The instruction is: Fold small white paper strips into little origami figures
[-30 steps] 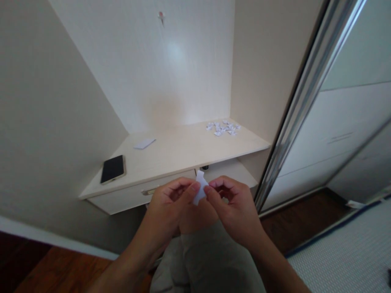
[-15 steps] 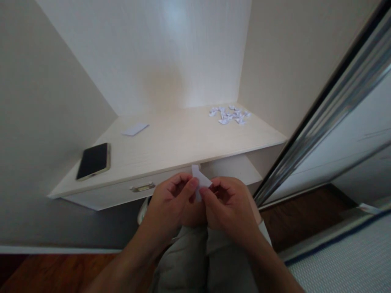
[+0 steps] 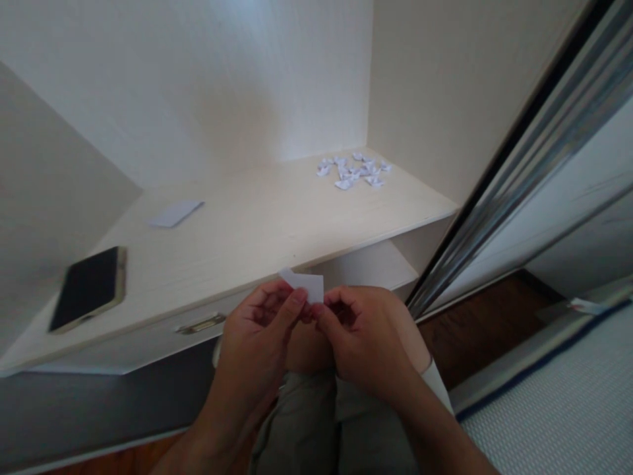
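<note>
We've got a dark-screened phone [image 3: 89, 287] near 9 o'clock, lying flat on the pale worktop [image 3: 247, 231], by its front edge. Metal drawer handle [image 3: 200, 323] at 8. Back panel [image 3: 306, 79] at 12, light patch up top. Lower shelf [image 3: 368, 265] at 4, under the worktop. We log a shiny metal rail [image 3: 534, 171] slanting 2 to 4, then dark brown flooring [image 3: 475, 343] and a pale textured surface [image 3: 564, 409], blue-edged, both around 4.
</note>
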`<state>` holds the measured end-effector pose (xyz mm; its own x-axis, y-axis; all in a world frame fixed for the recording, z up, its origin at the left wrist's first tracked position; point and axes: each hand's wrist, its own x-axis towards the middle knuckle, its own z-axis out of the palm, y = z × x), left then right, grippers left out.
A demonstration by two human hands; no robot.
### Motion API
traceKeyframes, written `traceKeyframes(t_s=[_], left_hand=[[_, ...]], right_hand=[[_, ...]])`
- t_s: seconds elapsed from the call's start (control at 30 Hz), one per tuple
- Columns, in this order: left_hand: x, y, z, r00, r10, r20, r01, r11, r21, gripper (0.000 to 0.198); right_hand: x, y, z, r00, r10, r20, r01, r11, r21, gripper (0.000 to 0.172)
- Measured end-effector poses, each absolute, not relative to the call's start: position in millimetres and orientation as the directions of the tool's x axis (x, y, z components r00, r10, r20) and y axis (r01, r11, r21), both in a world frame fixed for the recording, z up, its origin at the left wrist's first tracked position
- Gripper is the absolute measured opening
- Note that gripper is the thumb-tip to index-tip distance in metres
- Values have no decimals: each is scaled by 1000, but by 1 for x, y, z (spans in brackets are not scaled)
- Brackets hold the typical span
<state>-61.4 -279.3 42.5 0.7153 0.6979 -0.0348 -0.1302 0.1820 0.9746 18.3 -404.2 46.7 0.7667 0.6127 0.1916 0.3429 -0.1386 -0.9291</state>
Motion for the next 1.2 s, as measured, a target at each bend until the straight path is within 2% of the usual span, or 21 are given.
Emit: traceKeyframes(t_s=[0.17,0.4,0.77,1.0,1.2], left_hand=[[-64,-276,44,669,743,-35,-147,178,973,24],[-64,-280,42,694,706,-142,-115,304,946,29],[-66,-278,40,752,638,-166,-82,341,936,20],[-69,-279,40,756,647,-99,-64,224,972,22],[-71,-275,41,796,605,18,-14,-12,1000,15]], right_hand=[[16,-403,46,756,612,233,458,-240,-856,12],[14,-403,35,780,579,237,431,-223,-875,15],[12,-403,41,769,583,261,465,-231,-855,19],[13,-406,34,738,615,280,528,-266,-807,28],[11,-408,27,689,684,240,433,-122,-893,28]])
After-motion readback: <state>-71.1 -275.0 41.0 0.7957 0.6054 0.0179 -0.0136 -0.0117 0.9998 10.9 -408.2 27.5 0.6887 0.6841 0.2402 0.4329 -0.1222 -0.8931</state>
